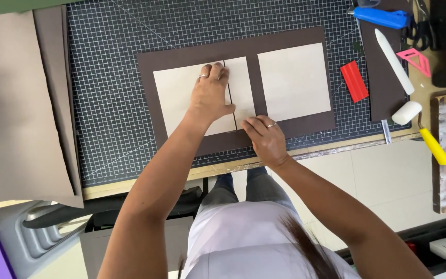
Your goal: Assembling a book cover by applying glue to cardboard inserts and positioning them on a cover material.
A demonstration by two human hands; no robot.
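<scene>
Gridded cutting mat (109, 103) squares up brown paper (290, 39); flat left hand (210, 95) pins the big board (179, 95), right hand (267, 137), fingers curled, nudges the narrow strip (242, 85) beside it.

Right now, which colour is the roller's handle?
Yellow; the paint roller's handle shows best in the head view.

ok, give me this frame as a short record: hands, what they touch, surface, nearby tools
left hand: flat on the large cream board, fingers at its right edge
right hand: fingertips at the lower end of the narrow cream strip
second board: cream, right of the strip, untouched
backing: brown sheet under all three pieces
surface: gridded cutting mat
tools at right: red scraper, white folder tool, yellow-handled roller, blue knife
</scene>
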